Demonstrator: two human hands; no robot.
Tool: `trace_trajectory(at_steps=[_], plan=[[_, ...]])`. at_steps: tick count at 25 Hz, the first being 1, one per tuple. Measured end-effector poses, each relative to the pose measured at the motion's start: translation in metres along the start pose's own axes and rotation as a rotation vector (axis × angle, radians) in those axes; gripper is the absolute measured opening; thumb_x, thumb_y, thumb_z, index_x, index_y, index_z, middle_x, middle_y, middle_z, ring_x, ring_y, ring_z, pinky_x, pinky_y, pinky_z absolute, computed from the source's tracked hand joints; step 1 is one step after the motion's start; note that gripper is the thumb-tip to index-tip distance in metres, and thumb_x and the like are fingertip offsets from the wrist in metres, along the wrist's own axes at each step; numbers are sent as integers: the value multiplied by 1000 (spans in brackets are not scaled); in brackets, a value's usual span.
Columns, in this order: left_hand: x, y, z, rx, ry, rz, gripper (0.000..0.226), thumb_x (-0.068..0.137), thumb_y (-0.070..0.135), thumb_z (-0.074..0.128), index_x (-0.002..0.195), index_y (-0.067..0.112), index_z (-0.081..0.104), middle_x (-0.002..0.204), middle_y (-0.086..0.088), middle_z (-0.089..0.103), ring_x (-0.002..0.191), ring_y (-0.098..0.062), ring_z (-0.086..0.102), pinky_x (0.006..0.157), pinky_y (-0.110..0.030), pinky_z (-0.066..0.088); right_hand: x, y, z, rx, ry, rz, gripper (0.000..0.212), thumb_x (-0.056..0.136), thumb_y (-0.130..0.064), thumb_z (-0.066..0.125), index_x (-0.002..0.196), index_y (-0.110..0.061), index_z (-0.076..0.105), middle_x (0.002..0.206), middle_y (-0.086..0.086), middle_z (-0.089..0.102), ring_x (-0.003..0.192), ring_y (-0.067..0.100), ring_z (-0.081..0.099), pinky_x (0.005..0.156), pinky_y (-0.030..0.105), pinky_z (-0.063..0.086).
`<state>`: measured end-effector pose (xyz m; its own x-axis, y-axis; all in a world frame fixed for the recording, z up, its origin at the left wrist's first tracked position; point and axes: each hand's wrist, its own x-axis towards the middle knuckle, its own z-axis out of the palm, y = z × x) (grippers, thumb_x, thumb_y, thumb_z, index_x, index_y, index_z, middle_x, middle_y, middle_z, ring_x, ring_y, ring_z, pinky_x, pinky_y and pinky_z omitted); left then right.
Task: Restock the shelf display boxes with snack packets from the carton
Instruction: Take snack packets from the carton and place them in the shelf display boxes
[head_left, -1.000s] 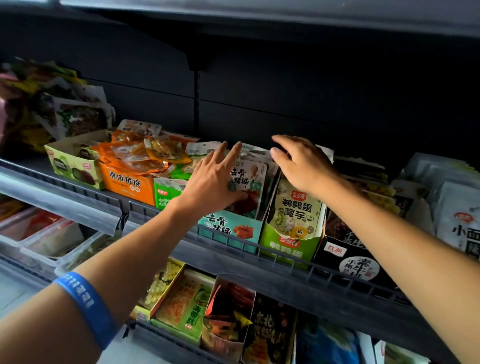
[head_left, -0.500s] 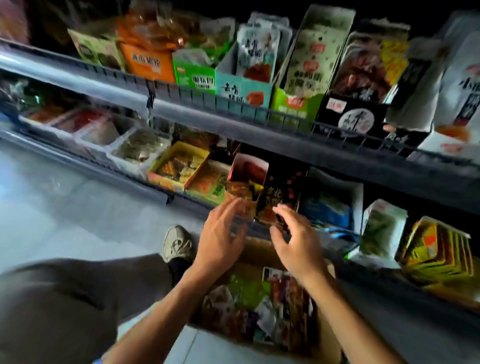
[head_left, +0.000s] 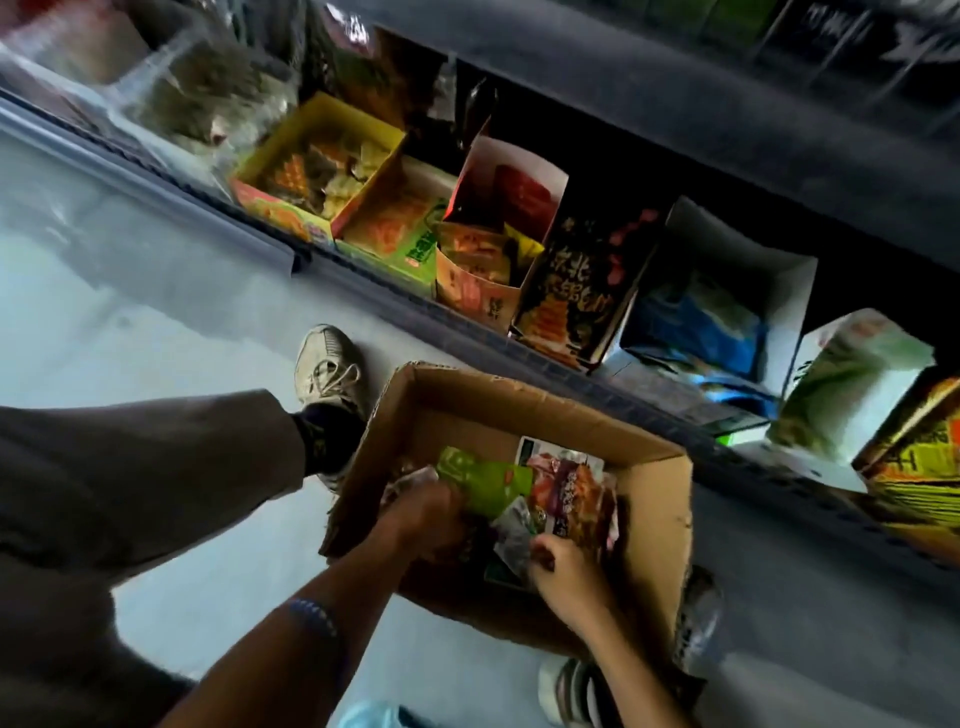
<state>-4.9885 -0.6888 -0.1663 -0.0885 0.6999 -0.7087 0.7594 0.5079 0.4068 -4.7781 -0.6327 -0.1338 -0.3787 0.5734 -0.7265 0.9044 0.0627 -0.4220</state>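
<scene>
Both hands have dropped from the shelf into the carton (head_left: 660, 519) on the floor.
We judge this the picking step: left hand (head_left: 426, 512) grasps a green packet (head_left: 485, 480), right hand (head_left: 563, 569) pinches a silvery packet (head_left: 511, 530); next we lift them to a display box (head_left: 480, 291).

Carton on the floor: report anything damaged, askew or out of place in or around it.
The carton has ragged, torn top edges, and the snack packets inside lie in a jumbled heap. The left hand and right hand dig among them. Nothing has spilled onto the floor.
</scene>
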Motion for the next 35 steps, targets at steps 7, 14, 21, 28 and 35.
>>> trace_trajectory(at_steps=[7,14,21,28,35], plan=[[83,49,26,-429,94,147,46,85,46,66,121,17,64,119,-6,70,113,-23,66,95,-40,53,26,16,-31,279,587,229,40,94,-5,54,130,-22,59,131,6,61,121,25,55,88,26,39],[91,111,75,-617,294,232,39,84,27,76,117,10,65,114,-6,67,110,-10,57,102,-28,41,26,23,-46,616,770,358,45,89,9,43,123,-12,65,121,4,64,108,18,62,90,28,46],[100,124,98,-806,204,148,45,75,37,73,113,17,62,104,-3,72,97,-20,70,85,-38,57,15,36,-38,584,667,306,49,90,5,46,129,-22,61,131,2,63,119,18,59,93,26,43],[86,126,136,-809,109,31,75,77,52,67,140,16,50,128,-8,66,117,-22,63,100,-33,49,17,41,-20,846,429,612,56,99,-8,36,148,-34,38,156,-2,36,138,28,37,114,40,31],[59,97,68,-784,-33,95,52,85,11,75,133,10,56,123,-10,64,112,-21,60,98,-32,51,14,44,-25,901,531,515,41,102,-17,44,141,-29,49,143,0,49,125,25,49,105,38,40]])
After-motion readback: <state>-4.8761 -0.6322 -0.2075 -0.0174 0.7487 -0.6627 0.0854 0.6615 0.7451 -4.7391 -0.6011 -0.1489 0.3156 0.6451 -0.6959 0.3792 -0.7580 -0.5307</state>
